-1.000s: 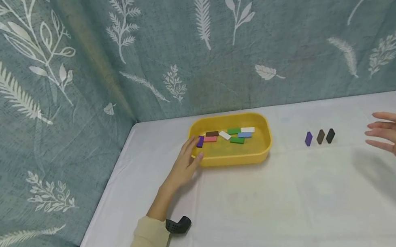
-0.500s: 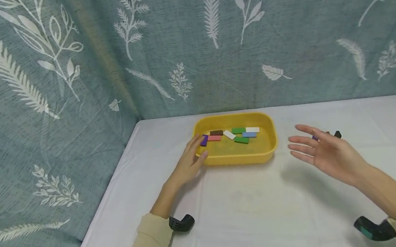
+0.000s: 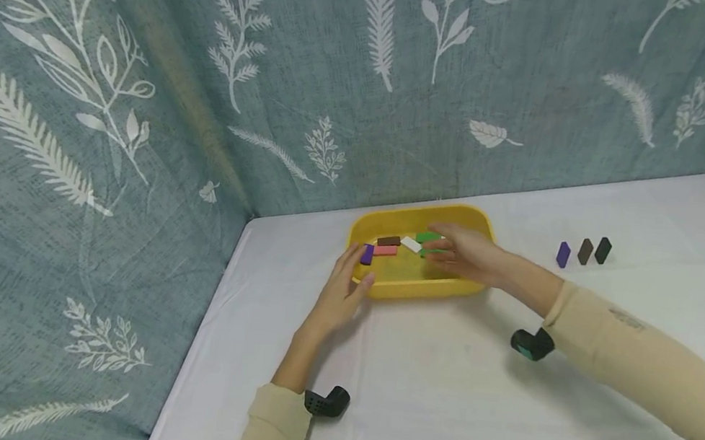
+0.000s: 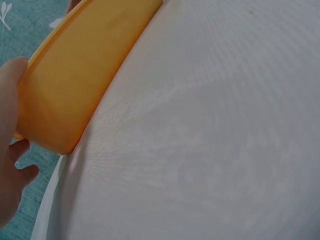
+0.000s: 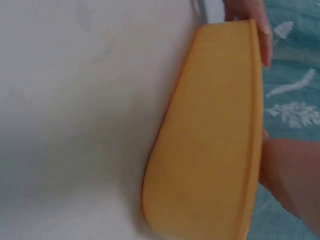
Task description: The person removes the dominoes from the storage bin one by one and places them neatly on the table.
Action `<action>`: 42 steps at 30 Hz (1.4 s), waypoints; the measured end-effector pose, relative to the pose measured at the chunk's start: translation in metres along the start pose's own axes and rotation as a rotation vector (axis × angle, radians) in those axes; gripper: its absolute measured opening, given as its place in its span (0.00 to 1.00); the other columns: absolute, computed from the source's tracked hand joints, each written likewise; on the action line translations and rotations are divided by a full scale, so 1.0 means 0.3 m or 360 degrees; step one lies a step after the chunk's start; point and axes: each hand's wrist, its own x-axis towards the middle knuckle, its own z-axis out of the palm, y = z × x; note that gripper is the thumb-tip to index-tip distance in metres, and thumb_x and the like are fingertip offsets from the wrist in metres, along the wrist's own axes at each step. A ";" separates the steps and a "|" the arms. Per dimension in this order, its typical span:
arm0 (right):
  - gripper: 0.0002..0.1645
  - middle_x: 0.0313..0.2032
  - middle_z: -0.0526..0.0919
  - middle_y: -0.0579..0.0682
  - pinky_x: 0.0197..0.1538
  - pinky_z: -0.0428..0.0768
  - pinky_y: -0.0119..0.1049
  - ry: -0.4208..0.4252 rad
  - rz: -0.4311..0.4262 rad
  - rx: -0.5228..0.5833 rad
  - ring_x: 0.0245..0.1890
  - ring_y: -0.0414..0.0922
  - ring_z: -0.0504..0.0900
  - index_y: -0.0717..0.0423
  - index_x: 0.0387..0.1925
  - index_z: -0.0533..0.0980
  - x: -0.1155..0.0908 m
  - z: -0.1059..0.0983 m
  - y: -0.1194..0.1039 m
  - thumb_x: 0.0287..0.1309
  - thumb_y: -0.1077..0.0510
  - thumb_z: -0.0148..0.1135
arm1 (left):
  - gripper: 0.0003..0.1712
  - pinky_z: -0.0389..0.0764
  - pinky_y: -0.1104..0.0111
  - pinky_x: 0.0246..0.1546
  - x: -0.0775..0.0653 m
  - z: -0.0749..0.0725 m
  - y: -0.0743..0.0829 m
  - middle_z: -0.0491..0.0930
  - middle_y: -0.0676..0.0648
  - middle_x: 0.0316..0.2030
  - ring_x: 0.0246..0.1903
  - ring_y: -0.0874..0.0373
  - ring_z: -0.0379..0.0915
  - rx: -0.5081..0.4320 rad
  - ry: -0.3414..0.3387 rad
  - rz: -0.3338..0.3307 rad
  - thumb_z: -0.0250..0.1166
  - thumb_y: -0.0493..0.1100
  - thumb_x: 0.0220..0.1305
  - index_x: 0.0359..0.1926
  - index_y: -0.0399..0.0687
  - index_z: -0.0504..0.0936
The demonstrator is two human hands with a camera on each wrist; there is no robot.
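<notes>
A yellow tray (image 3: 403, 291) stands on the white cloth, with small flat blocks inside. My left hand (image 3: 336, 294) holds its near left corner, thumb over the front rim and fingers at the left side. Beside those fingers lies a purple block (image 3: 367, 254). My right hand (image 3: 469, 254) is over the tray's right part, fingers spread and reaching down by a green block (image 3: 427, 236); nothing shows in its grasp. A pink block (image 3: 385, 250), a brown block (image 3: 389, 241) and a white block (image 3: 411, 244) lie farther left. Other blocks are hidden by the right hand.
To the right of the tray, a purple block (image 3: 563, 254), a brown block (image 3: 585, 252) and a black block (image 3: 603, 250) stand upright in a row. A teal leaf-patterned curtain (image 3: 316, 78) borders the table (image 3: 436, 404) at the back and left.
My right hand has come from the far right, past the upright blocks, leftward into the tray. The left hand stays at the tray's corner. The view has shifted slightly.
</notes>
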 end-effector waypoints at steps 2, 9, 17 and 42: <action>0.35 0.67 0.53 0.68 0.66 0.59 0.45 0.0027 0.0036 -0.0106 0.65 0.60 0.58 0.61 0.74 0.40 0.052 0.034 0.007 0.75 0.52 0.37 | 0.35 0.49 0.50 0.66 -0.003 -0.007 -0.004 0.48 0.39 0.72 0.70 0.44 0.43 -0.0005 -0.0001 -0.0002 0.47 0.56 0.73 0.72 0.41 0.54; 0.35 0.64 0.60 0.67 0.62 0.67 0.42 0.0010 0.0098 -0.0301 0.61 0.58 0.67 0.63 0.73 0.45 0.191 0.144 0.021 0.74 0.51 0.39 | 0.35 0.50 0.51 0.66 0.002 -0.013 -0.002 0.48 0.40 0.72 0.70 0.45 0.43 -0.0017 0.0003 0.0009 0.48 0.55 0.73 0.73 0.41 0.53; 0.35 0.54 0.64 0.61 0.55 0.72 0.37 0.0034 0.0147 -0.0426 0.51 0.51 0.70 0.65 0.72 0.44 0.297 0.219 0.058 0.74 0.52 0.39 | 0.37 0.50 0.53 0.67 -0.010 -0.004 -0.004 0.49 0.41 0.72 0.70 0.48 0.43 -0.0017 0.0017 0.0041 0.47 0.57 0.73 0.73 0.41 0.51; 0.42 0.54 0.66 0.64 0.35 0.78 0.35 0.0289 0.0084 -0.0510 0.29 0.47 0.74 0.67 0.69 0.46 0.391 0.286 0.115 0.60 0.67 0.57 | 0.37 0.49 0.58 0.68 -0.002 -0.007 -0.009 0.50 0.36 0.70 0.70 0.48 0.44 -0.0033 0.0037 0.0140 0.47 0.56 0.74 0.72 0.37 0.52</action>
